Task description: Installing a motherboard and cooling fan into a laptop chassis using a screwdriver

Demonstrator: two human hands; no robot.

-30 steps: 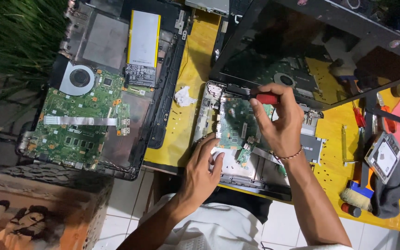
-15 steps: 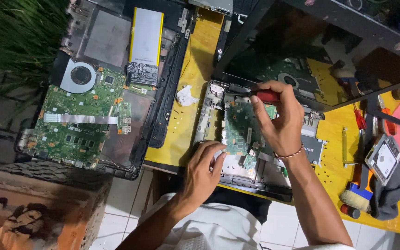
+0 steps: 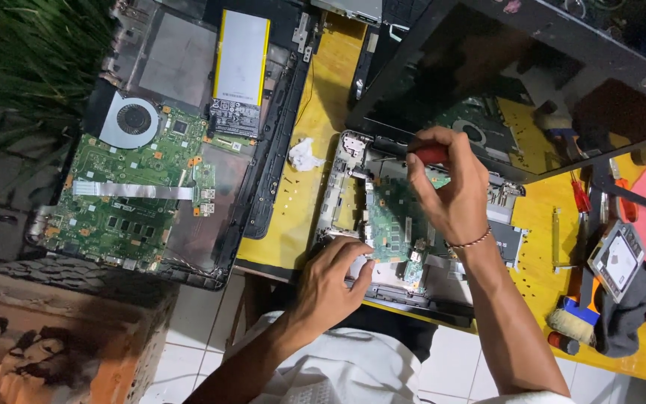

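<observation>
Gripping a red-handled screwdriver (image 3: 428, 154) in your right hand (image 3: 450, 191) over the opened laptop base (image 3: 383, 217) | left hand (image 3: 330, 284) fingertips pressed on its green board | raised screen (image 3: 517, 90) overhangs | second dismantled laptop (image 3: 151, 150) left | tools (image 3: 600, 254) right

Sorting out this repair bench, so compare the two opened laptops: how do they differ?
The left laptop lies untouched, its fan and whole green board bare; the middle laptop is under both hands. The left hand steadies its board while the right hand holds a red-handled screwdriver. Its dark screen stands raised over it. Both rest on the yellow table.
</observation>
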